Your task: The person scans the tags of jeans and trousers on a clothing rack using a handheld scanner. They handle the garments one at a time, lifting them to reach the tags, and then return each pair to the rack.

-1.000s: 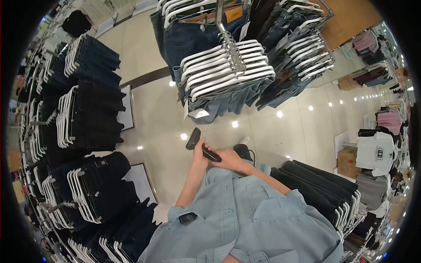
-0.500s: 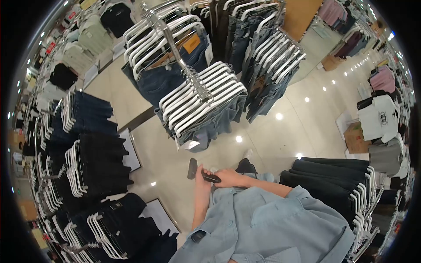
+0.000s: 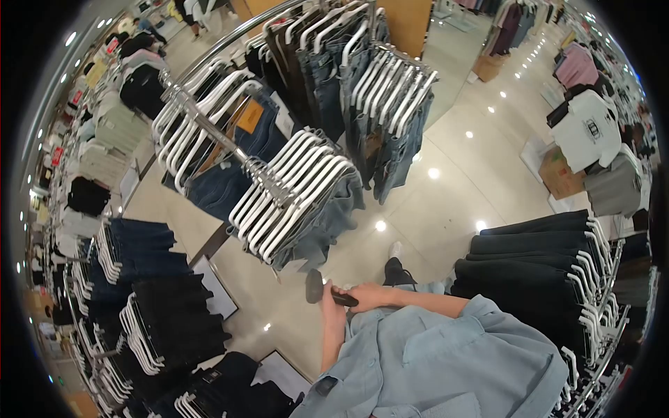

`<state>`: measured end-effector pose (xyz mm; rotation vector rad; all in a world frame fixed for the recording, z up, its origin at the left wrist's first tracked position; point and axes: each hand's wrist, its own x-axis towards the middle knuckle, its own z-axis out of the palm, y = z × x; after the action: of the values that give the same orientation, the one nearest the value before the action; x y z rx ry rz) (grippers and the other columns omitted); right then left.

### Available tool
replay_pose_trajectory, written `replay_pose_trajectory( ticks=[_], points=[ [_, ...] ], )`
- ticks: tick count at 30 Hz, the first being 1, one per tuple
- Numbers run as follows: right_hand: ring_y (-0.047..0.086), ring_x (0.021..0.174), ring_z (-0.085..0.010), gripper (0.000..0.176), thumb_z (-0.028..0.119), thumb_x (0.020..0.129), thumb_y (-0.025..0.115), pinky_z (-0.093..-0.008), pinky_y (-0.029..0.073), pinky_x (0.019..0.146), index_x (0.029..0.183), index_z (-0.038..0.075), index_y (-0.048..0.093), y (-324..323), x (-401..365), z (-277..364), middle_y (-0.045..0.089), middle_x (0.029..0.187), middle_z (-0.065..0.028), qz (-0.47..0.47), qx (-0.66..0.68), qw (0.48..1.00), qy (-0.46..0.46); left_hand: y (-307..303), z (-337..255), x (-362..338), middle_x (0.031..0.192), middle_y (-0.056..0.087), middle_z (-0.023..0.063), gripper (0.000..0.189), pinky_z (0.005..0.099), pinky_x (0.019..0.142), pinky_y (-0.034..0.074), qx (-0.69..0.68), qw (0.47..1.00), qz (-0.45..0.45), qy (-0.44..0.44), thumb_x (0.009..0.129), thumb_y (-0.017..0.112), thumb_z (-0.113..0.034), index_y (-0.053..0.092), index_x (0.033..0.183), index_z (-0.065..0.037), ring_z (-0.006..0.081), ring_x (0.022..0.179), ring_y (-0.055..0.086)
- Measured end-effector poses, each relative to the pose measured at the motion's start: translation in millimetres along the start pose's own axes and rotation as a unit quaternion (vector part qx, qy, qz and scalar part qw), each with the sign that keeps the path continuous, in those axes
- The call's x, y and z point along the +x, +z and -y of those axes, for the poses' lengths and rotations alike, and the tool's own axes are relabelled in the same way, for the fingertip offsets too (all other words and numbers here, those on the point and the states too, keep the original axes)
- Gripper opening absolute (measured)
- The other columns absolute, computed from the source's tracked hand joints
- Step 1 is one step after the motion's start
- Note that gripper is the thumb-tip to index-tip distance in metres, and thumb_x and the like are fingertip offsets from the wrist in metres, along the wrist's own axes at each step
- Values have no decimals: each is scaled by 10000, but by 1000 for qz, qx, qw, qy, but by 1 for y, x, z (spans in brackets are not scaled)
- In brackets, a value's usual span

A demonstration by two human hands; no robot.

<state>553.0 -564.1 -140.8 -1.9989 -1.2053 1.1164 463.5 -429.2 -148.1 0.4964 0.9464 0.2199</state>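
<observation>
Glossy beige tile floor (image 3: 456,150) below and all round the grip. Chrome rack with grey-blue denim jeans (image 3: 324,226) on white plastic hangers (image 3: 282,198): beyond the grip, hems near it, slanting off to its left. Black fabric trousers (image 3: 526,279) on more white hangers: right of the grip. Second black batch, dark cloth trousers (image 3: 174,313): left of it, well apart. Pale blue button-up shirt (image 3: 474,352) on the wearer: just this side of the grip. Brown cardboard box (image 3: 563,173): far right. Left hand (image 3: 334,301): wrapped round the neck of a black handheld device with a broad oblong head (image 3: 315,286). Right hand (image 3: 369,297): touching the handle's end; fingers mostly hidden, can't tell how closed. Device sits across both hands, head poking out left.
</observation>
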Motion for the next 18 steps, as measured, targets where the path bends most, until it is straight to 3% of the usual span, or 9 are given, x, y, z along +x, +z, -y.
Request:
replay_pose_trajectory(
  ticks=[6, 10, 18],
  points=[
    [683, 919, -422, 487, 390, 814, 727, -492, 535, 809, 1062, -21, 646, -22, -18, -23, 702, 979, -230, -33, 46, 998, 18, 59, 12, -7, 773, 527, 13, 144, 311, 719, 476, 145, 984, 75, 71, 970, 697, -119, 561, 976, -72, 145, 735, 557],
    [686, 881, -417, 473, 384, 817, 726, -484, 533, 783, 1040, -27, 651, -42, -27, -29, 708, 907, -230, -40, 88, 994, 51, 89, 13, -4, 757, 524, 6, 139, 303, 711, 464, 179, 979, 83, 58, 976, 692, -130, 566, 977, -71, 136, 735, 554],
    [688, 832, -412, 456, 397, 824, 718, -476, 536, 761, 990, -23, 662, -87, -36, -42, 709, 873, -225, -78, 108, 990, 45, 154, 10, 4, 691, 517, 2, 244, 309, 684, 445, 193, 976, 98, 36, 968, 705, -182, 527, 816, -114, 126, 674, 535]
  ],
)
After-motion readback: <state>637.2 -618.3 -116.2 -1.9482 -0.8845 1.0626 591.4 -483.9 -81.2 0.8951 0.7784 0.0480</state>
